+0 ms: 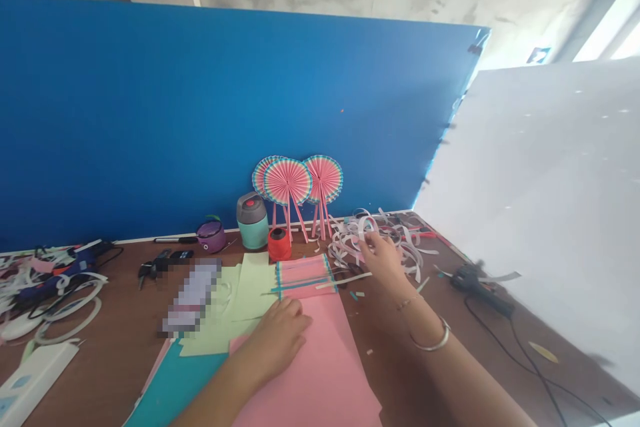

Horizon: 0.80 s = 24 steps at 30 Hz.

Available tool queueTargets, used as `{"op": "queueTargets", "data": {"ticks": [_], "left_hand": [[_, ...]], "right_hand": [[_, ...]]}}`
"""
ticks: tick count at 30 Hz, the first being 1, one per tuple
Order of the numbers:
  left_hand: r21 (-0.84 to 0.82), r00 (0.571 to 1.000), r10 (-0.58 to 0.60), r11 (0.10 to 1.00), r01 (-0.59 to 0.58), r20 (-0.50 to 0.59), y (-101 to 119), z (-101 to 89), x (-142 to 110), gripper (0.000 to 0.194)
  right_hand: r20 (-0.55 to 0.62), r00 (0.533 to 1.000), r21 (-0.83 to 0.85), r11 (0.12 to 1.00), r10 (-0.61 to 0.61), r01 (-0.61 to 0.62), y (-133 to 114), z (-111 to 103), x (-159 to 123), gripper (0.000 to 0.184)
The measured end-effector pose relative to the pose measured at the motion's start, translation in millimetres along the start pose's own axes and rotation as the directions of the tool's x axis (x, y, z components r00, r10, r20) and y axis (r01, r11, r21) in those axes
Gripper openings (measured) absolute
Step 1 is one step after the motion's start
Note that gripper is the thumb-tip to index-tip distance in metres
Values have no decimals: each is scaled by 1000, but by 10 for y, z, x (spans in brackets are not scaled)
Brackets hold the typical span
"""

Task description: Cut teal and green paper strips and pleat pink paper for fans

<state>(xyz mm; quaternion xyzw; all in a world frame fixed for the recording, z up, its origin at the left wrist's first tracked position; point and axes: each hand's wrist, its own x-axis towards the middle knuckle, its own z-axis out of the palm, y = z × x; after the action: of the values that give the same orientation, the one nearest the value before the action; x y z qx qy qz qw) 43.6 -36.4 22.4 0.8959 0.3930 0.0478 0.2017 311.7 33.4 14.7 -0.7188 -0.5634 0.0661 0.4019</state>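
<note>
My left hand (284,333) lies palm down on a large pink paper sheet (325,360), its fingers loosely stretched. My right hand (384,259) is at the tangle of pale paper strips (350,250) on the right, fingers closed around a curled white strip (367,223); the fingertips are partly hidden. Between the hands, a pink paper piece with striped edges (303,269) lies at the top of the pink sheet, with thin blue and cream strips across it. Pale green sheets (255,283) and a teal sheet (175,380) lie left of my left hand.
Several pink folded-paper fans (287,181) lean against the blue partition (225,100). Nearby stand a teal jar with a grey lid (253,221), a red thread spool (279,245) and a purple pot (211,237). A black corded tool (483,290) lies right, a white power strip (35,377) left.
</note>
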Motion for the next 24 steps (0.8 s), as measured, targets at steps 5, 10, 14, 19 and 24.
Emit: {"op": "queueTargets", "data": {"ticks": [5,10,14,19,24], "left_hand": [[-601,997,-74,795,82,38,-142,61,45,26],[-978,880,-475,185,98,-2,-342,-21,186,31],[-797,831,-468,602,51,-300,-345,-154,178,22],[-780,855,-384,625,-38,-349,-378,-252,167,19],[-970,677,-701,229,-84,-224,-718,-398,358,13]], "right_hand": [[183,979,487,857,90,-170,12,-89,52,27],[97,993,487,867,63,-103,-26,-107,10,24],[157,988,468,881,-7,-68,-202,-36,-160,24],[321,938,542,838,-134,-66,-398,237,-442,22],[395,881,488,872,-260,38,-439,467,-638,14]]}}
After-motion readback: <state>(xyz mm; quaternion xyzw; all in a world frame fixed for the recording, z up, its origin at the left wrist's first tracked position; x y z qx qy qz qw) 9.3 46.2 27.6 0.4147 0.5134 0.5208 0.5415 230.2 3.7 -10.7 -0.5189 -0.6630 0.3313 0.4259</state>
